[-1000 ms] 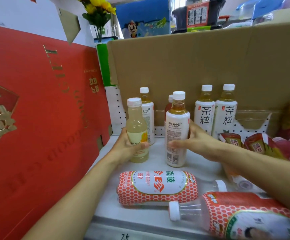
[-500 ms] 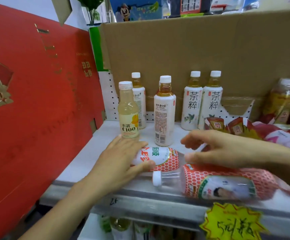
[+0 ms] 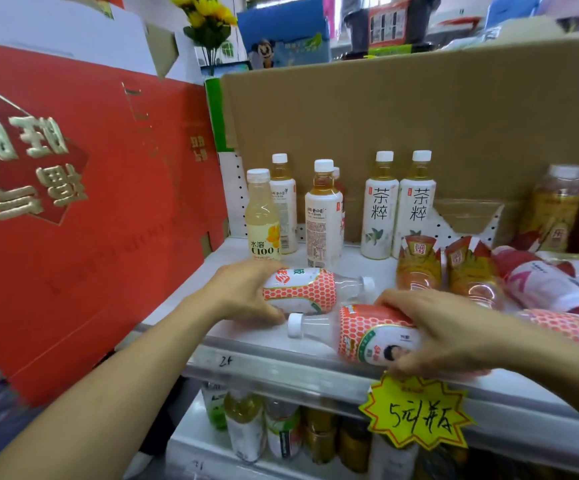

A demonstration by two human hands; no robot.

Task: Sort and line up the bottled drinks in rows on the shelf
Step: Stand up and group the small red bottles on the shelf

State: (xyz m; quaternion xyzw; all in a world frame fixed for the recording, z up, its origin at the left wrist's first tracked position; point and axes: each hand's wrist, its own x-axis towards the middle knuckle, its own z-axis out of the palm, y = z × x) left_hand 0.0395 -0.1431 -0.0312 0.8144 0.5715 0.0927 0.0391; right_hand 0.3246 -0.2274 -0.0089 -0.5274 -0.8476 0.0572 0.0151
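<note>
Lying on its side at centre frame, the rear honeycomb-label bottle (image 3: pixel 301 289) is gripped by the left hand (image 3: pixel 246 292), fingers curled round its base, cap pointing right. Just below, the right hand (image 3: pixel 443 334) wraps the front honeycomb-label bottle (image 3: pixel 360 327), cap pointing left, by the shelf edge (image 3: pixel 281 368). Higher up stand a C100 bottle (image 3: pixel 262 216) and two white tea bottles (image 3: pixel 379 206). A yellow price star (image 3: pixel 416 414) hangs lower right.
</note>
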